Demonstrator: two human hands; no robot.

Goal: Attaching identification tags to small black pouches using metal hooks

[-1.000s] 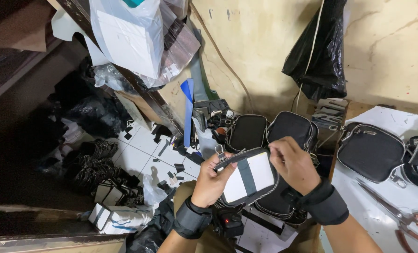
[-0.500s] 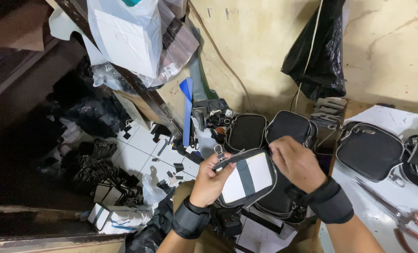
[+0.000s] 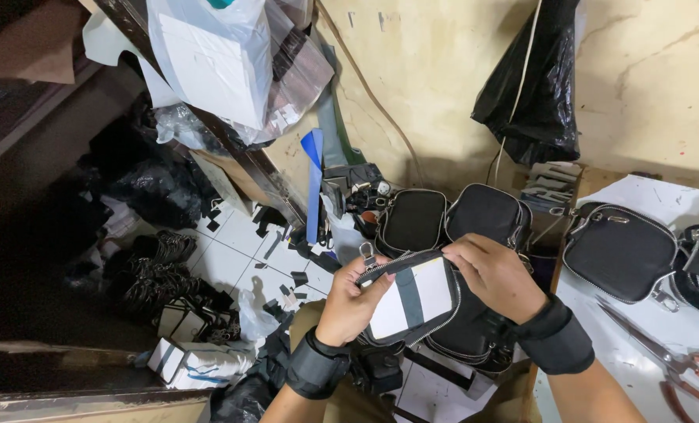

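hands meet over a small black pouch held up in front of the person, above the lap and just off the near-left edge of the white desk. the pouch shows a white card with a grey stripe down its middle, framed by a silver zipper that runs round its rim, with a metal ring at its upper left corner. the left hand grips the pouch from the left side, thumb lying along the top zipper edge and fingers curled behind it. the right hand comes in from the right with its fingers bent and pinching the top right corner of the pouch. both wrists wear black cuffs. under the held pouch, more black pouches sit stacked against the person's lap. beyond the hands, two black zippered bags stand side by side against the yellowish wall, and another black bag lies on the desk's far left part, well apart from the hands. red-handled scissors lie on the desk toward its near right edge. a black plastic bag hangs on the wall above. a blue strip leans upright to the left of the bags. on the tiled floor to the left lie black scraps and bundles of black straps.
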